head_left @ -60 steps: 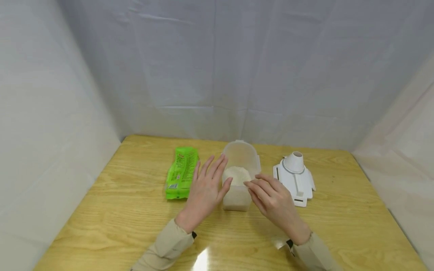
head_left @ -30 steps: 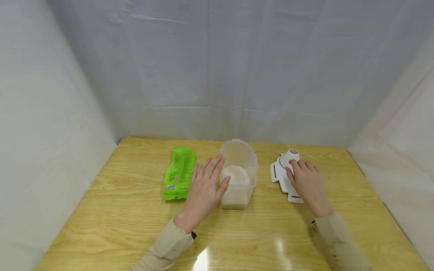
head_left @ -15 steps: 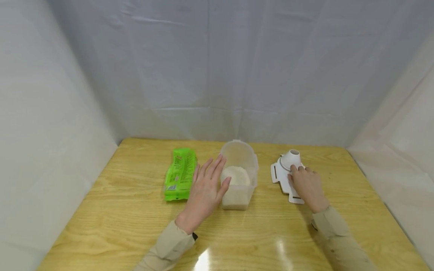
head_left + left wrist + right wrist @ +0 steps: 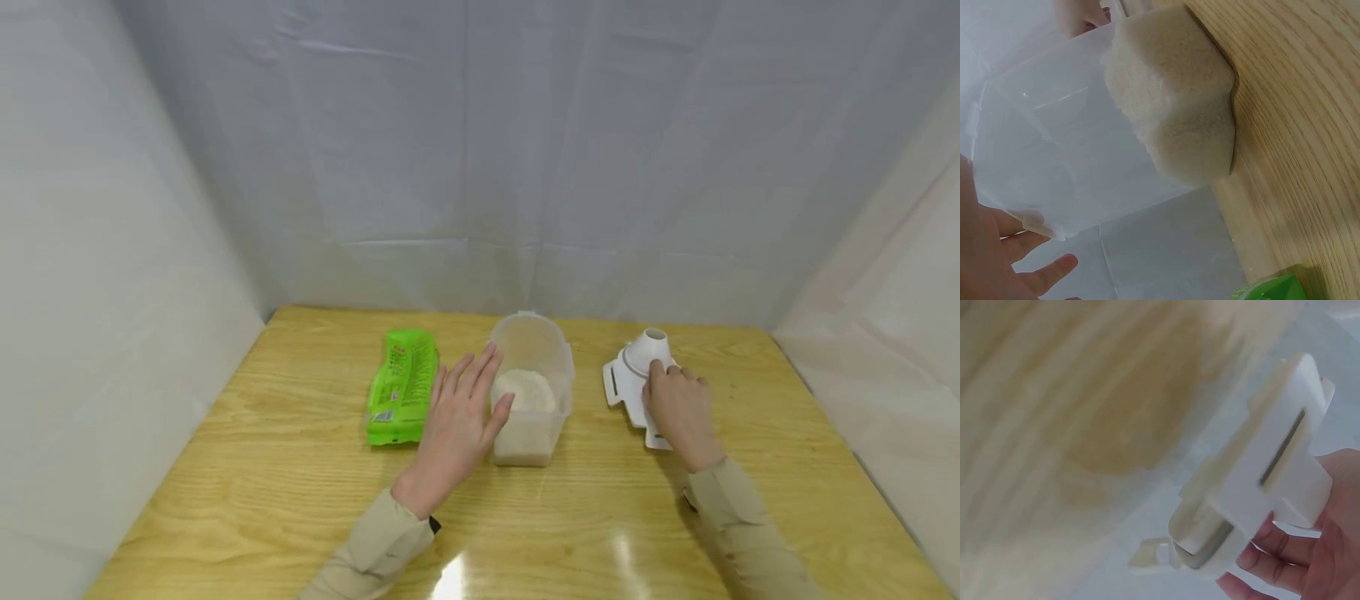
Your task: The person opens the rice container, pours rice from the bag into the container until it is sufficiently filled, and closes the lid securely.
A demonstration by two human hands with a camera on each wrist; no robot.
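Note:
A translucent container [image 4: 534,358] stands upright mid-table, with rice [image 4: 1179,94] in its lower part. My left hand [image 4: 459,421] touches the container's upper left rim, its fingers straight and spread; the left wrist view shows the fingertips against that rim. To the right is a white lid [image 4: 637,404] with a cone-shaped spout [image 4: 648,350] and slotted side flaps. My right hand [image 4: 682,408] holds the lid behind the spout, fingers curled over its raised bar, which the hand mostly hides. In the right wrist view the lid [image 4: 1272,456] appears edge-on, with fingers beneath it.
A bright green printed bag [image 4: 403,387] lies on the wooden table [image 4: 300,500], left of the container and close to my left hand. Pale cloth walls [image 4: 495,167] enclose the table at the back and both sides.
My right hand has left the container's front rim, moved right and taken hold of the white lid. My left hand has stayed at the container's left rim.

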